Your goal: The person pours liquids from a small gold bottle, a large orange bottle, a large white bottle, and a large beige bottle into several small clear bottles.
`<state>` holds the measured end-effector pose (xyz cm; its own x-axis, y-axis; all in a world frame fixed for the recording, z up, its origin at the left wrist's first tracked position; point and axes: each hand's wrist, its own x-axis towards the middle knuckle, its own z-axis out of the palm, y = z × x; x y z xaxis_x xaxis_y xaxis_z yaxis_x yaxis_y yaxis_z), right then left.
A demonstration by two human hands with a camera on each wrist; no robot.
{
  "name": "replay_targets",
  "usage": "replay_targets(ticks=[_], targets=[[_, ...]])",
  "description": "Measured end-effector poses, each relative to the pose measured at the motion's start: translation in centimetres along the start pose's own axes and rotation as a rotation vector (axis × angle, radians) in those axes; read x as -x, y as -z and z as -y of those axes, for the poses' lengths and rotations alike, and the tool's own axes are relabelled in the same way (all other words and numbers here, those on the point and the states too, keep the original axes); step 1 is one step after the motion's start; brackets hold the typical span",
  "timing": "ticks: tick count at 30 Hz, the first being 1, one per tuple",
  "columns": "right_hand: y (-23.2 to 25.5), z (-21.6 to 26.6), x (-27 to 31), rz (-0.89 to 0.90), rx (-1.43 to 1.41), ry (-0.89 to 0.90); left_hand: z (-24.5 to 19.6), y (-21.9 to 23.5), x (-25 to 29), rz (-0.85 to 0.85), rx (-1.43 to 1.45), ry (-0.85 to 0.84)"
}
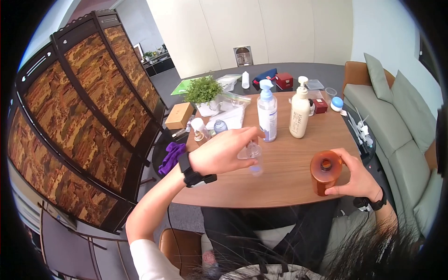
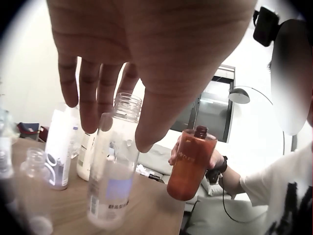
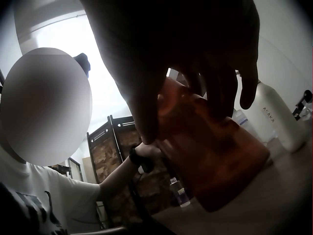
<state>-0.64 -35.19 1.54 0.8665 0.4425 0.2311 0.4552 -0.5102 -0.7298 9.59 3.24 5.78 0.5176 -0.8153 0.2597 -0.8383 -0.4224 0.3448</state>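
Tabletop, near edge: clear cylindrical plastic bottle, my left hand gripping; amber cylindrical plastic bottle, my right hand gripping; I judge both light, slippery, best held mid-body.

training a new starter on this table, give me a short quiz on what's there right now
1. True or false: the amber bottle in the right hand has a pump fitted.
2. Which is nearest the fingertips of the left hand?
a) potted plant
b) clear bottle
c) purple cloth
3. Fill in: seen from the head camera, the blue-topped pump bottle stands to the ____ of the cream pump bottle.

Key: 1 false, its neck is open; 2 b; 3 left.
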Motion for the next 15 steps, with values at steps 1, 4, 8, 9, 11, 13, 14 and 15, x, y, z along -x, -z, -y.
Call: replay_targets(ticks=[1, 4, 8, 9, 11, 13, 14, 15], targets=[[0.4, -0.4, 0.3, -0.001, -0.031, -0.006, 0.3, -0.7, -1.3, 0.056, -0.007, 0.027], [1.4, -1.6, 1.5, -0.045, -0.117, -0.058, 1.4, -3.1, -4.6, 0.165, -0.058, 0.044], [1.8, -4.8, 2.1, -0.039, -0.169, -0.029, 3.5, -5.9, -7.9, 0.228, -0.17, 0.102], [1.8, -5.4, 2.1, -0.04, -0.189, -0.04, 3.8, -6.3, -8.4, 0.231, -0.171, 0.116], [2.0, -6.1, 2.4, -0.056, -0.22, -0.063, 4.2, -6.7, -9.1, 0.228, -0.17, 0.143], [2.0, -6.7, 2.6, -0.083, -0.252, -0.083, 4.2, -6.5, -9.6, 0.259, -0.194, 0.163], [1.9, -6.9, 2.7, -0.098, -0.263, -0.065, 4.2, -6.3, -9.8, 0.274, -0.209, 0.178], [1.8, -7.1, 2.7, -0.11, -0.276, -0.044, 4.3, -6.2, -9.8, 0.258, -0.233, 0.132]])
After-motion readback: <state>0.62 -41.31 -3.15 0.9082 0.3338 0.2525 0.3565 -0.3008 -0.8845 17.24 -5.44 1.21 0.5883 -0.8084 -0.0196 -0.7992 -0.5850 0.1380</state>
